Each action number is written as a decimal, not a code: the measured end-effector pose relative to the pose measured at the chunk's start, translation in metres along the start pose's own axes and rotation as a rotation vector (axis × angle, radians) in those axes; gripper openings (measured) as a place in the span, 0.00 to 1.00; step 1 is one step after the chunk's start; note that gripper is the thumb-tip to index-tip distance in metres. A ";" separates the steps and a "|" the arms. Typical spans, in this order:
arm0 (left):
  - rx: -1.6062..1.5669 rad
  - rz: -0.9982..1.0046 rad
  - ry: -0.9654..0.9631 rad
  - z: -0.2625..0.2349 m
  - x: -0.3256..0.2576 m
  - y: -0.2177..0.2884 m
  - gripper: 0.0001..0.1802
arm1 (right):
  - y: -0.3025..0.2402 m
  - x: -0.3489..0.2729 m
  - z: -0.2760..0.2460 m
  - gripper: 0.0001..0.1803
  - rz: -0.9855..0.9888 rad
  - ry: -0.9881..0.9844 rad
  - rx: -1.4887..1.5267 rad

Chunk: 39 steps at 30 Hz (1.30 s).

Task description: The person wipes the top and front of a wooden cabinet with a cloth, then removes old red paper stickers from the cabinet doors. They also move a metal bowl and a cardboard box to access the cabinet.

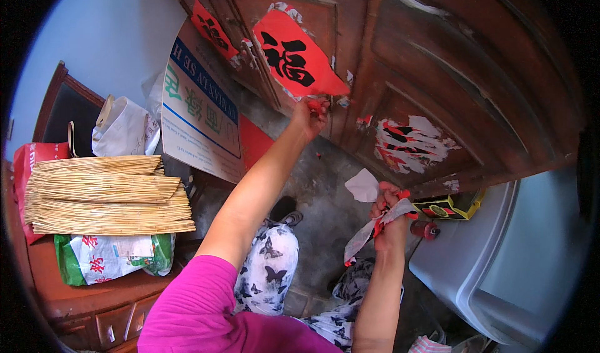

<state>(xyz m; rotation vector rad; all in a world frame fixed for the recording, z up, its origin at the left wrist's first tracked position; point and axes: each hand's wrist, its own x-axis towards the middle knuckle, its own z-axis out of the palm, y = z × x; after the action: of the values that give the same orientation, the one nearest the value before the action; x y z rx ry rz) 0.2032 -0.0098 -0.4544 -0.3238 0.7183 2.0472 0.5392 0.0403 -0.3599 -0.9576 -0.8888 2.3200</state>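
My left hand (310,117) is raised to a brown wooden door panel, its fingers closed on red paper at the lower edge of a red paper sign (319,59) with a black brushed character. The sign's edges are ragged, with pale residue around them. Lower and to the right, my right hand (389,212) is closed around torn paper scraps (362,235), white on one side, red and black on the other. One white scrap (362,185) sticks out past the fingers. A half-scraped patch (412,144) of white and red remnants marks the panel above that hand.
On the left, bundled straw-like sticks (106,193) lie over a green-and-white bag (112,259) on a red-brown cabinet (75,303). A large printed board (199,115) leans near the door. At right stand a grey plastic bin (465,259), a yellow-and-black box (449,208) and a small red jar (425,230).
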 end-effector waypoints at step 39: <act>0.243 0.296 0.214 -0.040 0.022 0.079 0.10 | -0.009 -0.011 -0.004 0.09 -0.027 -0.020 0.050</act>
<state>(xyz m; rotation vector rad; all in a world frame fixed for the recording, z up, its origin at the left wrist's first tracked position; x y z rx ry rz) 0.1232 -0.0515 -0.4685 -0.3133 1.1951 2.1897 0.5514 0.0405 -0.3512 -0.8977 -0.8420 2.3218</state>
